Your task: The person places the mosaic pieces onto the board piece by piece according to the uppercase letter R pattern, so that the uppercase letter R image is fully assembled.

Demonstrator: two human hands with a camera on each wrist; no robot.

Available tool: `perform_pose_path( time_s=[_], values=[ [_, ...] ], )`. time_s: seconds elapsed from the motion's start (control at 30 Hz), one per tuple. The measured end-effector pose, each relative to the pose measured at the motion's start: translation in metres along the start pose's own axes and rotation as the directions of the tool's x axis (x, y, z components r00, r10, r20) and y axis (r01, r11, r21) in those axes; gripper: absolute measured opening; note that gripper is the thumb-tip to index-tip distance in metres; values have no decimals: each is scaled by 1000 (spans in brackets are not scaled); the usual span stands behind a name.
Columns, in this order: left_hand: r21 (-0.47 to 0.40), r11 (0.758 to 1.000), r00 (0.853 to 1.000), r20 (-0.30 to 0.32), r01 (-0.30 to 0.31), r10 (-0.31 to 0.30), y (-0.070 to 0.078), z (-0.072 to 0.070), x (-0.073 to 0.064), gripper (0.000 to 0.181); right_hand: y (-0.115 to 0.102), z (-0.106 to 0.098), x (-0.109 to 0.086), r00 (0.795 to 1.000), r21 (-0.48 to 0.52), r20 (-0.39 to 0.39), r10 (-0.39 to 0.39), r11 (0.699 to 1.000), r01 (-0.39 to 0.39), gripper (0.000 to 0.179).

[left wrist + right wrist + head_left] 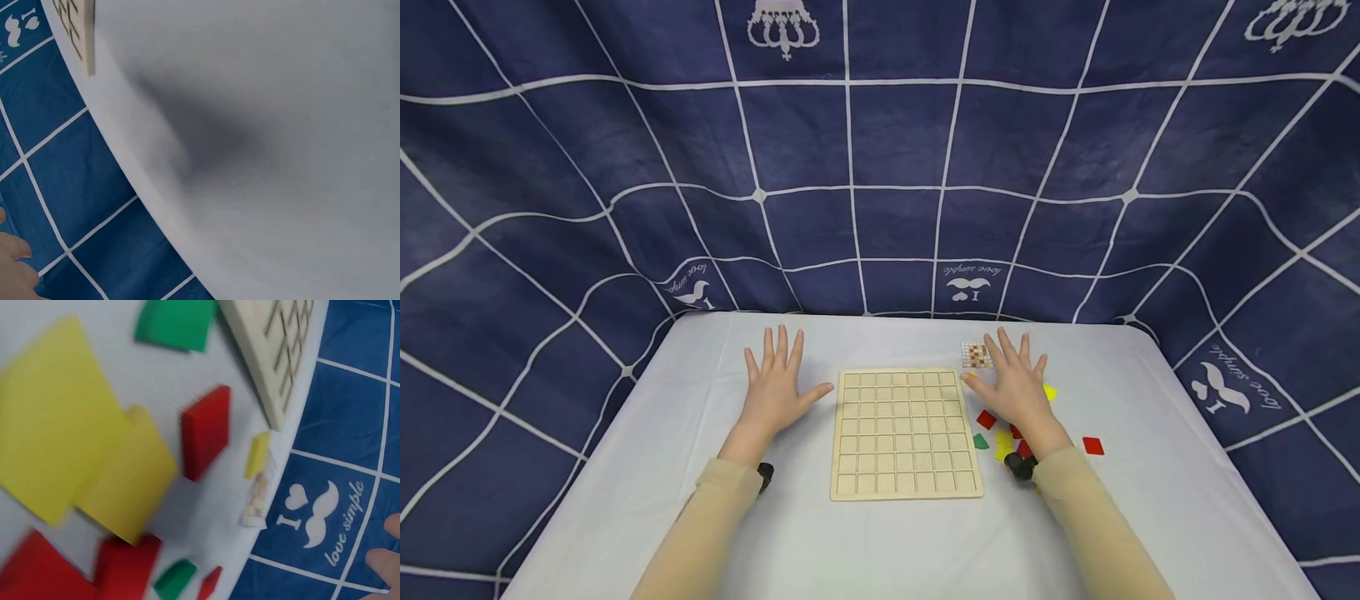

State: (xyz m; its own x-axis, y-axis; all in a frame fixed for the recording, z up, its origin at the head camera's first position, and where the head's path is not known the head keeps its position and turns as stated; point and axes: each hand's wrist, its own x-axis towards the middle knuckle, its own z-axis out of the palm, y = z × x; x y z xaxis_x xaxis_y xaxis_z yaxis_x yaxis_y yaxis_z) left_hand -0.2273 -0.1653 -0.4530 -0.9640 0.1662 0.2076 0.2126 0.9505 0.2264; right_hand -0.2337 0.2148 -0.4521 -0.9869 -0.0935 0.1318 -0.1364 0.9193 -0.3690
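A square wooden grid board (904, 434) lies flat on the table, its shallow cells bare. My left hand (773, 398) hovers left of the board with fingers straight and spread, holding nothing. On the other side my right hand (1018, 392) is spread the same way over the loose tiles, also holding nothing. Beneath and beside the right wrist lie a red tile (987, 419), a green tile (981, 442) and a yellow tile (1003, 438) among several others. A small printed pattern card (976, 355) sits behind the right fingertips, partly covered by them.
A white cloth covers the table (880, 550). One red tile (1093, 446) lies apart, right of the right forearm. Dark blue curtains (895, 142) with white lines enclose the back and sides. Each wrist wears a small black camera (1021, 466).
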Motion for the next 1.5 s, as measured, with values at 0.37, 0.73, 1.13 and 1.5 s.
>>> perform_pose_path(
  time_s=[0.37,0.73,1.13,1.5],
  values=[
    [-107,994,990,139,9,6,-4,15,-20,95,8,23,-5,990,82,137,47,995,-59,78],
    [-187,982,964,267,36,15,-1,22,-36,82,3,28,11,980,174,165,115,974,-143,63],
    [-248,968,926,373,35,62,8,33,-43,84,1,39,27,953,158,212,219,954,-254,50],
    [-266,964,913,397,16,95,8,35,-45,83,-1,43,33,932,114,235,275,945,-308,43]
  ],
)
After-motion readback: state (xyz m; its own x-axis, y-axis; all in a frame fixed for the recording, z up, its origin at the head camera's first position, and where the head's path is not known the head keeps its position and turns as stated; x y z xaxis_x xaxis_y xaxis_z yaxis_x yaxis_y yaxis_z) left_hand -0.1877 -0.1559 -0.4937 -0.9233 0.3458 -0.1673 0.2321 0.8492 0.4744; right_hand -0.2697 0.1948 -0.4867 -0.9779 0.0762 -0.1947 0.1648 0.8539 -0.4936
